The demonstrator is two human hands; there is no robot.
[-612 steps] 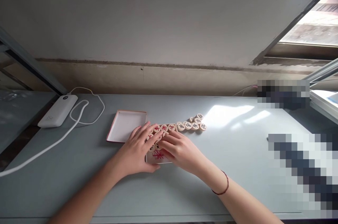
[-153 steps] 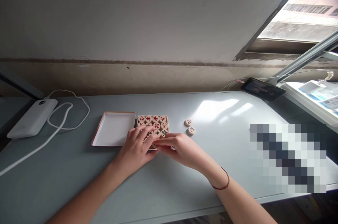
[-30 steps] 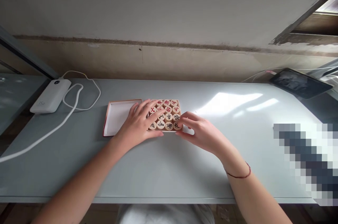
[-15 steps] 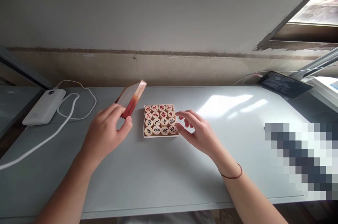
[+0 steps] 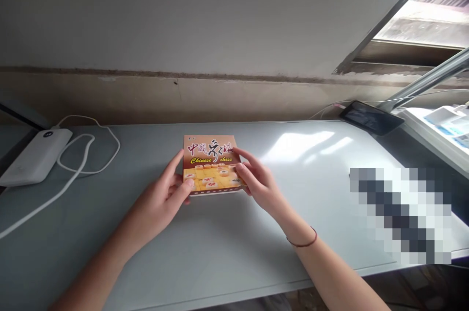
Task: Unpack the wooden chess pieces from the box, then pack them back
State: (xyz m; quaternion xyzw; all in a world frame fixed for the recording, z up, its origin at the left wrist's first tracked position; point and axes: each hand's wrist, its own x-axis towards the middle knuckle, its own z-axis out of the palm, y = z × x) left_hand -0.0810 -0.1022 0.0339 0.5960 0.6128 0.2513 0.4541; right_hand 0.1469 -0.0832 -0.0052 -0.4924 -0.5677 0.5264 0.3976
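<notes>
A Chinese chess box (image 5: 208,174) with a brown and yellow printed lid is at the middle of the grey table (image 5: 220,247). My left hand (image 5: 164,196) grips its left side, thumb on the lid's lower left corner. On the right side, my right hand (image 5: 262,181) holds the box with thumb and fingers along the edge. The lid covers the box, so the round pieces inside are hidden. A thin white strip shows under the lid's front edge.
A white power bank (image 5: 38,154) with a looped white cable (image 5: 82,154) lies at the left. A dark phone (image 5: 370,118) leans at the back right. Pixelation hides something at the right. The wall (image 5: 220,100) runs behind the table.
The lid in my left hand has come down over the open box of pieces. My right hand has closed onto the box's right side. The view has shifted slightly right.
</notes>
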